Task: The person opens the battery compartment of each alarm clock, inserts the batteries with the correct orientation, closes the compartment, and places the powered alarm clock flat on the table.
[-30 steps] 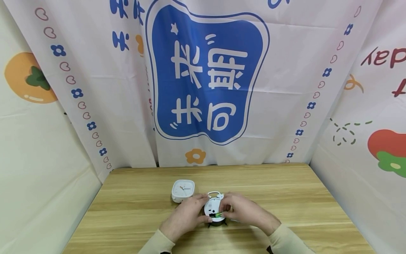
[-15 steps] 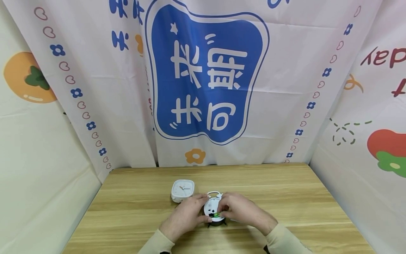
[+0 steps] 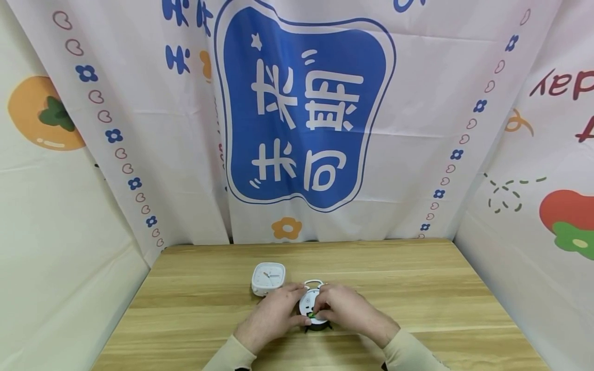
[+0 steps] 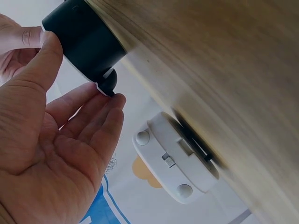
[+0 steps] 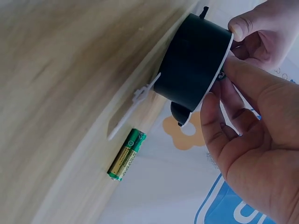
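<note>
Holding the round clock [image 5: 192, 63] in your left grip [image 3: 278, 313], you curl your right grip [image 3: 344, 308] over its green battery [image 3: 311, 315], though whether it pinches that I cannot tell.

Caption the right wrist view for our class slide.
Right hand and left hand at an alarm clock, green battery nearby.

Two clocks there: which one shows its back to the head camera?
The round clock, dark-sided, held by the left hand with the right hand at its back. The square clock shows its dial instead, and neither hand holds it.
</note>
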Demonstrator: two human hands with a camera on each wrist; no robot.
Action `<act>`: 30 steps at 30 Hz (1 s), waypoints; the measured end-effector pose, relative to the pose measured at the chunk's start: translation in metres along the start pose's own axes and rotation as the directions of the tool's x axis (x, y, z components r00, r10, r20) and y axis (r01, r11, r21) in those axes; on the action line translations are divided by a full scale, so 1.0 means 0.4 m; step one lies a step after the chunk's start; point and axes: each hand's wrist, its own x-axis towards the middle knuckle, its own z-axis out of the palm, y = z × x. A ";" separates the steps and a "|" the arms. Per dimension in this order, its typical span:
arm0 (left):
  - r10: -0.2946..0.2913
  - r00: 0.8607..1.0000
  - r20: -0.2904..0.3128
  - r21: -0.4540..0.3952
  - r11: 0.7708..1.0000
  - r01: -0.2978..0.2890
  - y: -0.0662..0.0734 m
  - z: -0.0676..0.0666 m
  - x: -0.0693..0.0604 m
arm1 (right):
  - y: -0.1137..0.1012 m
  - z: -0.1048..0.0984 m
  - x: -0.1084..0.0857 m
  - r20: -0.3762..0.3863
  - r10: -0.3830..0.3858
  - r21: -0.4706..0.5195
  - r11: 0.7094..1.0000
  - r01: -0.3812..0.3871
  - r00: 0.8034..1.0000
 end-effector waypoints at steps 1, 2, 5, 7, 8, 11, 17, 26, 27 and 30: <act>0.001 1.000 -0.001 0.001 1.000 -0.001 0.000 0.000 0.000 | -0.001 0.001 -0.001 -0.006 -0.003 -0.002 1.000 0.003 1.000; 0.000 1.000 0.000 0.005 1.000 0.000 0.000 0.001 0.000 | -0.001 0.002 -0.001 -0.010 -0.004 -0.002 1.000 0.004 1.000; -0.007 1.000 0.007 0.010 1.000 0.006 0.000 0.002 0.000 | 0.001 0.005 -0.002 -0.023 -0.010 0.009 1.000 0.011 1.000; -0.013 1.000 0.012 0.014 1.000 0.012 -0.001 0.004 0.000 | 0.003 0.007 -0.003 -0.027 -0.005 0.018 1.000 0.006 1.000; -0.014 1.000 0.013 0.015 1.000 0.014 -0.001 0.004 0.000 | 0.005 0.009 -0.003 -0.027 -0.004 0.023 1.000 0.005 1.000; -0.021 1.000 0.016 0.015 1.000 0.020 0.000 0.005 -0.001 | 0.012 0.010 -0.004 -0.020 0.001 0.037 0.999 0.000 1.000; -0.042 0.998 0.035 0.009 0.999 0.042 0.003 0.002 0.000 | 0.034 0.001 -0.014 -0.020 0.033 0.085 0.996 -0.032 0.999; -0.054 0.997 0.047 0.002 0.999 0.054 0.005 0.000 0.001 | 0.049 0.000 -0.020 -0.038 0.054 0.072 0.996 -0.052 0.998; -0.055 0.997 0.048 0.001 0.999 0.055 0.005 0.000 0.001 | 0.049 0.001 -0.020 -0.041 0.055 0.072 0.996 -0.052 0.998; -0.057 0.997 0.048 -0.003 0.998 0.057 0.005 0.000 0.001 | 0.047 0.004 -0.017 -0.054 0.052 0.066 0.997 -0.048 0.997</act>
